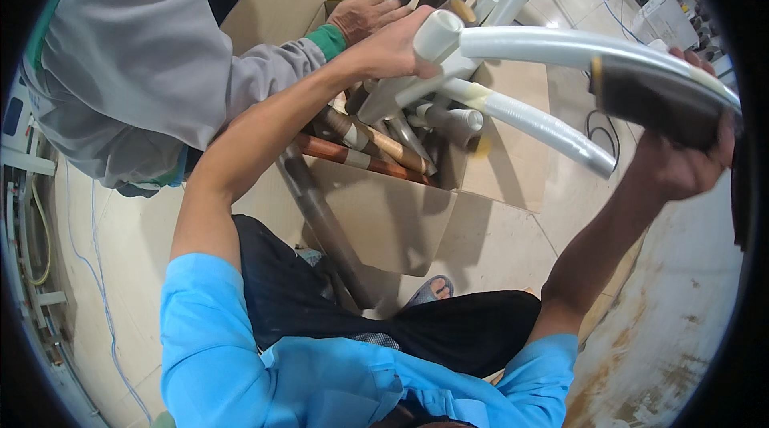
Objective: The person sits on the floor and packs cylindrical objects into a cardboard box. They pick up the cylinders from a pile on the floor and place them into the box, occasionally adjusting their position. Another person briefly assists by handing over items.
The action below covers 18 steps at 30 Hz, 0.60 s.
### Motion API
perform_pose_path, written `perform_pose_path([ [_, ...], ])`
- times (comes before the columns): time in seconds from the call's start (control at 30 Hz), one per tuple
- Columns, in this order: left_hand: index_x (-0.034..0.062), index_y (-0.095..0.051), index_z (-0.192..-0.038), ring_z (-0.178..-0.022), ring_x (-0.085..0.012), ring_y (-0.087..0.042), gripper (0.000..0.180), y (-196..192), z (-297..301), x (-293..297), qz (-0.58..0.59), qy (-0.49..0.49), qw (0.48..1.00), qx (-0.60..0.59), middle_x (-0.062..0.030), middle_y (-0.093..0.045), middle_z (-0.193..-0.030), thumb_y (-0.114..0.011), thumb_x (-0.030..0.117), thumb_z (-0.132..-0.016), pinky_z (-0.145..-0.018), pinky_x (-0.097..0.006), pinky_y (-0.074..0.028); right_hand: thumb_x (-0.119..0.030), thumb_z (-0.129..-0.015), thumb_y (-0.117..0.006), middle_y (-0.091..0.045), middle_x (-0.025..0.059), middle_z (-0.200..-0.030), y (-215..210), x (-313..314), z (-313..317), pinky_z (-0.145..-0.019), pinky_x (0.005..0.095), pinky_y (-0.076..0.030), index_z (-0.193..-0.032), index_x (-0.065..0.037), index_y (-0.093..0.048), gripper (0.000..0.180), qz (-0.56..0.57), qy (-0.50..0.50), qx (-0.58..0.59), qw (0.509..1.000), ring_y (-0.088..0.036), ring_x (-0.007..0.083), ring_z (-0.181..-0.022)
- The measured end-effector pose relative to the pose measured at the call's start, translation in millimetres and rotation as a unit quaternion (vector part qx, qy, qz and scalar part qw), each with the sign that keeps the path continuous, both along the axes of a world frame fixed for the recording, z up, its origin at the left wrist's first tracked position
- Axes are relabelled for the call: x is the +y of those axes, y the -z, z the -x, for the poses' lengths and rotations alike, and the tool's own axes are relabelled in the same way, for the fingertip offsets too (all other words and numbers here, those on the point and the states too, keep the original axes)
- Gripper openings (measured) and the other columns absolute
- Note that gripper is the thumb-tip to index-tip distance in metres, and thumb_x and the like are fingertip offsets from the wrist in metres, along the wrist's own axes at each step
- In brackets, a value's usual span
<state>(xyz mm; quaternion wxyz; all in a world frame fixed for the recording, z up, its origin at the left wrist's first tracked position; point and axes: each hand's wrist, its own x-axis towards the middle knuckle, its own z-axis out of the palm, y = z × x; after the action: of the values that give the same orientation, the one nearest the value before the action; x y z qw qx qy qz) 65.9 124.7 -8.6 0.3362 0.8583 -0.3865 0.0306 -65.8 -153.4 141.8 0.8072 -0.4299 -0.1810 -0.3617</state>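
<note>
My left hand is closed around a white plastic-wrapped roll above an open cardboard box. Off to the right, my right hand grips a dark brown roll, partly smeared by motion. Behind it a long white roll stretches across the view and looks bent by the lens. Fingers show at its far end; whose they are I cannot tell. Brown, copper-coloured and white rolls stand and lie in the box. Another white roll sticks out over its right flap.
A co-worker in a grey jacket with green cuffs stands at the left, one hand on the box's rolls. A dark tube leans against the box's near side. Cables cross the tiled floor; a white container stands far right.
</note>
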Motion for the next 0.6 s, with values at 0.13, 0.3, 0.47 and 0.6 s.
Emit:
perform_pose_path([
  [0.13,0.0053,-0.049,-0.124,-0.107,-0.0179,-0.055,0.066,1.9,12.0,-24.8,0.21,0.024,0.946,0.246,-0.0075,-0.059,-0.112,-0.078,0.009,-0.065,-0.097,-0.034,-0.042,-0.03,-0.09,-0.046,-0.046,0.0373,-0.126,-1.1,-9.0,6.8,-0.107,0.0666,-0.032,-0.126,0.017,-0.038,0.06,0.056,0.251,0.049,0.965,-0.048,0.0546,-0.118],
  [0.3,0.0058,-0.051,-0.122,-0.104,-0.0169,-0.056,0.054,9.9,31.4,-45.2,0.279,0.058,0.924,0.253,-0.0054,-0.061,-0.109,-0.071,0.004,-0.071,-0.095,-0.033,-0.043,-0.019,-0.087,-0.054,-0.057,0.0313,-0.113,13.2,0.3,6.4,-0.099,0.0454,-0.046,-0.122,0.015,-0.047,0.049,0.104,0.175,0.025,0.979,-0.06,0.0399,-0.105],
  [0.47,0.0029,-0.055,-0.116,-0.097,-0.0159,-0.058,0.047,-3.7,27.6,-42.6,0.327,-0.021,0.934,0.139,-0.006,-0.062,-0.104,-0.073,0.007,-0.073,-0.09,-0.033,-0.047,-0.019,-0.084,-0.061,-0.059,0.0266,-0.109,29.0,7.5,-0.2,-0.094,0.0427,-0.048,-0.121,0.013,-0.049,0.05,0.098,0.069,0.065,0.991,-0.063,0.0355,-0.1],
  [0.6,0.0015,-0.058,-0.115,-0.085,-0.0147,-0.061,0.045,-36.2,14.0,-32.3,0.303,-0.069,0.95,0.018,-0.0059,-0.065,-0.095,-0.073,0.006,-0.073,-0.078,-0.03,-0.052,-0.011,-0.08,-0.066,-0.063,0.0214,-0.105,46.4,24.4,-13.1,-0.094,0.0403,-0.048,-0.119,0.01,-0.052,0.047,0.133,0.058,0.042,0.988,-0.064,0.0294,-0.097],
])
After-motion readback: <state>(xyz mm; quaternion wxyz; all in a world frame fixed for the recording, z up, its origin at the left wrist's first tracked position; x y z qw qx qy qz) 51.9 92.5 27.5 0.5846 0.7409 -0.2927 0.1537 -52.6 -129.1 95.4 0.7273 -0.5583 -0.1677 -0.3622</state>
